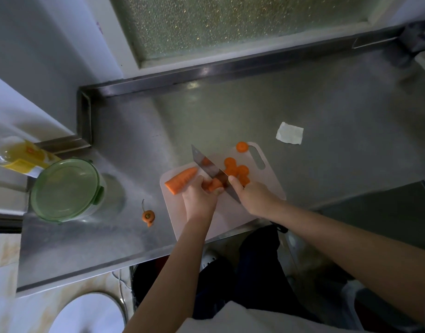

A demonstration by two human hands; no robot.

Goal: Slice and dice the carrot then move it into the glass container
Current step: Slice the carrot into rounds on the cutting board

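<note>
An orange carrot (180, 180) lies across a pale cutting board (233, 212) on the steel counter. My left hand (199, 195) grips the carrot near its cut end. My right hand (251, 195) holds a knife (206, 167) whose blade stands against the carrot's cut end. Several round carrot slices (236, 171) lie on the board right of the blade, and one slice (242, 147) sits at the board's far corner. The glass container (66, 189) with a green lid on it stands at the left of the counter.
A cut-off carrot top (148, 216) lies on the steel counter (326, 116) left of the board. A yellow bottle (21, 157) lies behind the container. A white paper scrap (290, 133) sits beyond the board. A raised steel rim (206, 70) borders the counter's back.
</note>
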